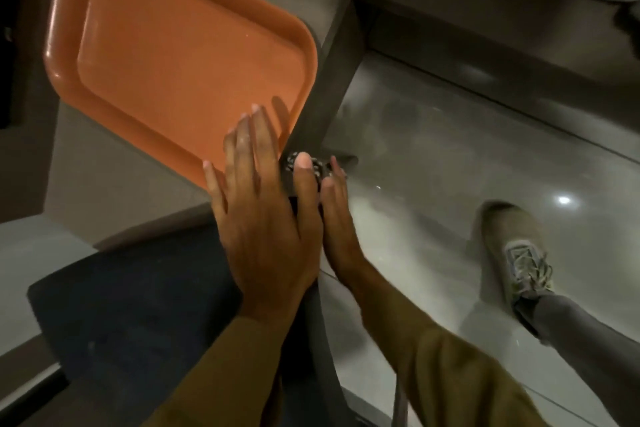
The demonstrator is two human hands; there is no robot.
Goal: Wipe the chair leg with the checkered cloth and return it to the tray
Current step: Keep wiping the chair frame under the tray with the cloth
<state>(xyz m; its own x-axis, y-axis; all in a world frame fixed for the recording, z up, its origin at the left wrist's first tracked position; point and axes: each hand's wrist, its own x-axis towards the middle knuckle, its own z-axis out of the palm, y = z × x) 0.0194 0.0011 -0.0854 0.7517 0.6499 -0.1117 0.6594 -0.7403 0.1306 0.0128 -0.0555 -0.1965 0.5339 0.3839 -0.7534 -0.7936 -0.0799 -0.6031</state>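
The orange tray [57,55] lies bare on a pale seat at the upper left. The dark chair leg [325,90] runs from the seat's corner down to the floor. A small patch of the checkered cloth [320,168] shows against the leg's lower end. My left hand [263,218] lies flat, its fingers spread over the tray's near corner and its thumb across the cloth. My right hand [337,218] reaches in from the right and is wrapped on the cloth at the leg. Most of the cloth is hidden by both hands.
A glossy grey floor [433,156] spreads to the right, with a person's laced shoe [516,253] on it. A dark rail [485,55] runs from the leg toward the upper right. A dark padded surface [131,305] lies below my left arm.
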